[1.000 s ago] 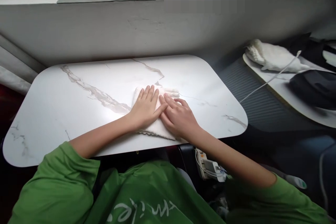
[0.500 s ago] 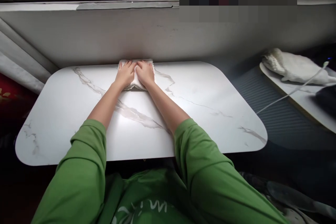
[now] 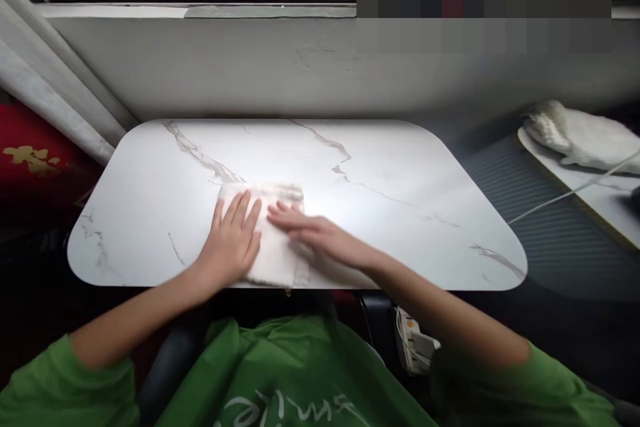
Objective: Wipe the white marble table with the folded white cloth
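Note:
A folded white cloth [image 3: 274, 250] lies flat near the front edge of a white marble-patterned table [image 3: 400, 167]. My left hand [image 3: 233, 233] rests on the cloth's left part, palm down with the fingers spread. Over its right part is my right hand [image 3: 320, 230], turned sideways with fingers stretched out and slightly blurred. Its fingertips are at the cloth, but I cannot tell whether they press on it.
A grey wall [image 3: 225, 73] runs behind the table. To the right, a side surface [image 3: 555, 170] bears a white plush-looking item [image 3: 595, 137] and a cable. A power strip [image 3: 413, 340] sits below the front edge, and red fabric [image 3: 40, 153] is at the left.
Both hands and the cloth have come from the table's back edge towards me, near the front edge. My right hand has turned sideways. The camera view has shifted slightly.

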Tool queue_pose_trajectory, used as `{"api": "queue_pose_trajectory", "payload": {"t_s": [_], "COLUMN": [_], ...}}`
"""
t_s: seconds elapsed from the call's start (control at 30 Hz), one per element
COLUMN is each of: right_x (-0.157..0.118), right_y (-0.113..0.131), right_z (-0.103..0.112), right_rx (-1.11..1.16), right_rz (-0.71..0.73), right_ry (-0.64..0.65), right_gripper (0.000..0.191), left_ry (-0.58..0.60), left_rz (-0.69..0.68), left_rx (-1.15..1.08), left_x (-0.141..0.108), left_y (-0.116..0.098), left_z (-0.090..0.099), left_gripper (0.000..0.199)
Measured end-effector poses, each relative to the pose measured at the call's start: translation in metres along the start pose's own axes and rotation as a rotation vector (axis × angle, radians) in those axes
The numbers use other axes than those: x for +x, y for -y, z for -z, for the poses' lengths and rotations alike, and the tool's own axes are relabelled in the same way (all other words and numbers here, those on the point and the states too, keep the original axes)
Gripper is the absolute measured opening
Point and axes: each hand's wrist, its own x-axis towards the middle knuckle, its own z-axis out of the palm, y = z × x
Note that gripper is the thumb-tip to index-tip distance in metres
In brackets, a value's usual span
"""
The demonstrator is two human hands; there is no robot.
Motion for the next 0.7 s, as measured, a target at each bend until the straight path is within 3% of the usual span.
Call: {"api": "queue_pose_trajectory", "payload": {"t_s": [0.1,0.17,0.23,0.33,0.43,0.5,0.6,0.7], "right_x": [-0.023,-0.016,0.012,0.09,0.181,0.228,0.265,0.263], "right_y": [0.019,0.024,0.02,0.003,-0.014,-0.02,-0.024,-0.024], "right_z": [-0.03,-0.041,-0.043,-0.028,-0.005,0.005,0.006,-0.005], "right_rx": [-0.117,-0.231,-0.375,-0.606,-0.765,-0.818,-0.854,-0.821], "right_rz": [0.09,0.135,0.17,0.186,0.162,0.097,0.029,0.01], "right_ry": [0.103,0.1,0.063,-0.024,-0.137,-0.231,-0.304,-0.373], "right_gripper": [0.052,0.055,0.059,0.064,0.061,0.06,0.062,0.061], "left_ry": [-0.006,0.021,0.09,0.161,0.051,-0.056,-0.126,-0.09], "left_rz": [0.009,0.03,0.065,0.181,0.307,0.347,0.371,0.354], "left_rx": [0.021,0.014,-0.02,-0.09,-0.149,-0.132,-0.115,-0.103], "left_x": [-0.05,-0.054,-0.034,0.029,0.096,0.127,0.149,0.144], "left_y": [-0.008,0.002,0.026,0.081,0.134,0.159,0.182,0.192], "left_z": [0.006,0.01,0.011,0.008,0.002,-0.002,-0.001,0.003], "left_gripper": [0.054,0.054,0.055,0.055,0.053,0.053,0.052,0.054]}}
